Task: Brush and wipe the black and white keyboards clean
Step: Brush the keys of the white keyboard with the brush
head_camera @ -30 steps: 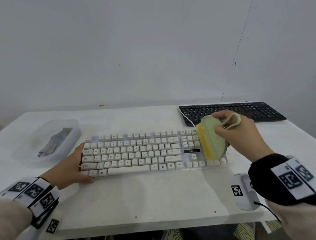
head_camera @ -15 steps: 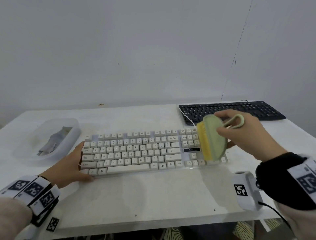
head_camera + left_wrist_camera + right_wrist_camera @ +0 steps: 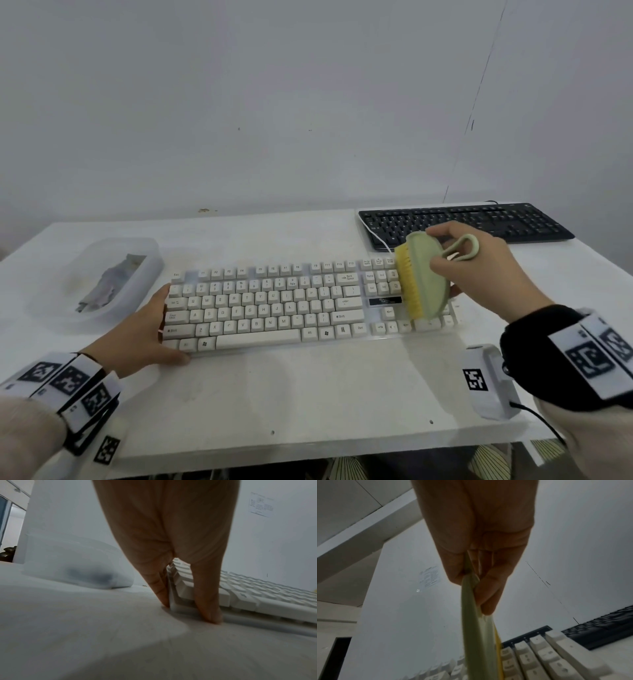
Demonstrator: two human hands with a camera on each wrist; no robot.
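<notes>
Pale grey wall behind, hairline crack running down its right side; white bench (image 3: 308, 394) in front, its matte top faintly scuffed and stained.

White keyboard (image 3: 274, 305) lies flat across the middle of the bench, long edge toward the person. Cream keycaps, tall and sculpted, on what looks like a clear or frosted base. Likely rigid plastic, light enough to skate on this smooth top if pushed sideways, hence the bracing. Left hand (image 3: 137, 329) rests against its left end: in the left wrist view the fingers (image 3: 161, 588) lie straight along the short edge and the thumb presses the front corner. An end-on hold like this seems best, clear of the keys.

Right hand (image 3: 486, 270) grips a scrub brush (image 3: 428, 277): oval sage-green back, smooth and hard-looking, with a soft loop handle (image 3: 460, 248) sticking out past the knuckles. Fingers curl round the back edge. Yellow bristles (image 3: 407, 284) face left, dense and short, and the brush stands on edge over the number-pad end, its lower tip meeting the keys. Bristles probably flex enough to reach between caps; keycaps may pop off if levered hard.

Black keyboard (image 3: 469, 222) sits at the far right, low-profile, matte, well apart from both hands. A white cable (image 3: 376, 236) crosses its near-left corner.

Frosted plastic tub (image 3: 144, 270), rounded corners, at left, holds a crumpled grey cloth (image 3: 106, 287), limp, presumably for wiping.
</notes>
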